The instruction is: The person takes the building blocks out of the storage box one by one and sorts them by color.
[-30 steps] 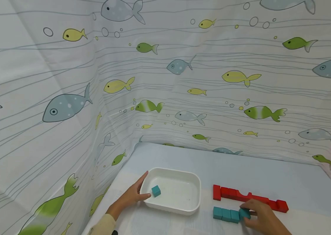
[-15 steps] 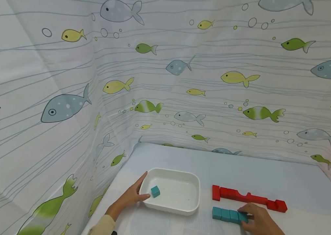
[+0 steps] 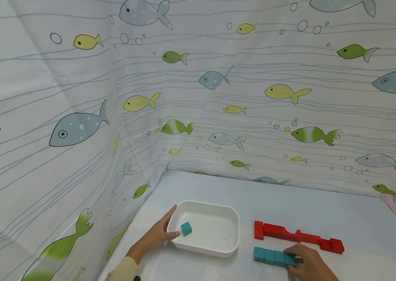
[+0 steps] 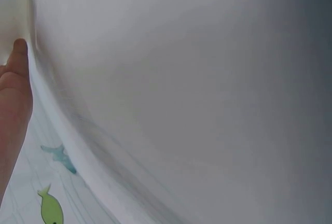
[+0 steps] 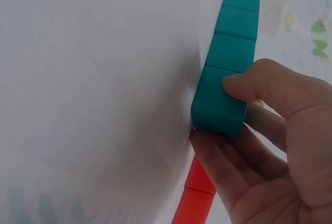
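A curtain printed with fish point(image 3: 78, 127) stands behind and beside a pale table point(image 3: 307, 203). On the table is a white tray point(image 3: 231, 228), and one teal cube point(image 3: 186, 228) lies inside it, near its left wall. The left hand point(image 3: 156, 236) rests against the outside of this left wall with straight fingers and the thumb on the rim; it holds nothing. To the right of the tray is a row of teal cubes point(image 3: 270, 256), and just behind it a row of red blocks point(image 3: 296, 236). The right hand point(image 3: 308, 263) pinches the end cube point(image 5: 220, 99) of the teal row, the one farthest from the tray: the thumb point(image 5: 259, 86) lies on one face, the curled fingers point(image 5: 223, 156) on the opposite side. This cube touches its neighbour.
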Tool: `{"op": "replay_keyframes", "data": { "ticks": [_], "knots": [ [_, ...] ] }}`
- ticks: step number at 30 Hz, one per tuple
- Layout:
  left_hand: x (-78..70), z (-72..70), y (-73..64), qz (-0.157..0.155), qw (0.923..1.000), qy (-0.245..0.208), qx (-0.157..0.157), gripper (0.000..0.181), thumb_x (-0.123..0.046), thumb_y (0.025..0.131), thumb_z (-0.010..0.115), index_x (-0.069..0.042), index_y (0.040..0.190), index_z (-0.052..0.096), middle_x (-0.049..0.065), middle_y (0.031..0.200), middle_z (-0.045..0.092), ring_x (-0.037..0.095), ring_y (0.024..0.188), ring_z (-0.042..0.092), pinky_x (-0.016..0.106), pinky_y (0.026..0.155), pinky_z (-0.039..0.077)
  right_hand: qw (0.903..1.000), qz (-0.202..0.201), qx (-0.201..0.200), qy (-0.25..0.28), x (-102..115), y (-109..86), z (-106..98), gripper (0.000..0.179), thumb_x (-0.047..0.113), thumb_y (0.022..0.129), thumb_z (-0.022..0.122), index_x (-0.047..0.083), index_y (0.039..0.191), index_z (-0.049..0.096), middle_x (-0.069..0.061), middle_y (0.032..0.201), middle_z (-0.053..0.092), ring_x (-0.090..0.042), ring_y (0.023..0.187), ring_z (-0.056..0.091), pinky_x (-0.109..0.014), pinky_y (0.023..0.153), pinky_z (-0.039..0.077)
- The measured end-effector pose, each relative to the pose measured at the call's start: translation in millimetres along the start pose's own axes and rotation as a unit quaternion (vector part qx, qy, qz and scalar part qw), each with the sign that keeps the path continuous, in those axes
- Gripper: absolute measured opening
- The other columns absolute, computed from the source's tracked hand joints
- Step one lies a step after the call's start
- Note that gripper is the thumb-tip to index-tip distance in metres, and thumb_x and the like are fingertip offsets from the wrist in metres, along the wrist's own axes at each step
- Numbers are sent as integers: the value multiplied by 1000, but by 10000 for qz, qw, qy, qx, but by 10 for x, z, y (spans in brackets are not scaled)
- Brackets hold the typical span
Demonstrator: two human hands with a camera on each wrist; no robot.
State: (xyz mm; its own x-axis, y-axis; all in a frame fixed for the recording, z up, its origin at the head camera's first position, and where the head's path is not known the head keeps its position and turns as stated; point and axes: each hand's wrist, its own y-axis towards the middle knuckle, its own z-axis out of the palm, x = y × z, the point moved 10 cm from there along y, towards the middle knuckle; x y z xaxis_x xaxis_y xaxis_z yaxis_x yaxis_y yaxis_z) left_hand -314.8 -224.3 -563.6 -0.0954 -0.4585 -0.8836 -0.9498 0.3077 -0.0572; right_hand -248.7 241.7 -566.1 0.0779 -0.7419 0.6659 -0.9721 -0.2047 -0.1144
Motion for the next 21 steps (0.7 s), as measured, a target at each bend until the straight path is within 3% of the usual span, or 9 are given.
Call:
{"op": "replay_keyframes", "data": {
  "ticks": [6,13,21],
  "knots": [
    [-34,6,-10,23,10000,-28,47,98,-25,83,78,-23,158,14,11,161,17,35,144,23,51,110,30,9997,210,66,-88,-23,0,32,70,40,58,91,9,117,68,0,108,67,-16,89,61,-48,74,58],
    [-58,10,-8,81,9999,-100,88,99,-24,83,78,-20,158,14,12,161,16,37,144,23,52,110,31,9991,395,141,-113,71,6,-14,84,40,51,94,14,125,64,-2,116,64,-22,98,60,-47,68,59],
    [-35,5,3,141,9999,5,60,99,-25,84,77,-21,158,12,14,161,18,39,142,28,51,107,35,9986,-337,76,-389,428,49,-118,77,41,57,92,17,125,64,-4,123,62,-34,113,55,-47,72,59]
  ]
}}
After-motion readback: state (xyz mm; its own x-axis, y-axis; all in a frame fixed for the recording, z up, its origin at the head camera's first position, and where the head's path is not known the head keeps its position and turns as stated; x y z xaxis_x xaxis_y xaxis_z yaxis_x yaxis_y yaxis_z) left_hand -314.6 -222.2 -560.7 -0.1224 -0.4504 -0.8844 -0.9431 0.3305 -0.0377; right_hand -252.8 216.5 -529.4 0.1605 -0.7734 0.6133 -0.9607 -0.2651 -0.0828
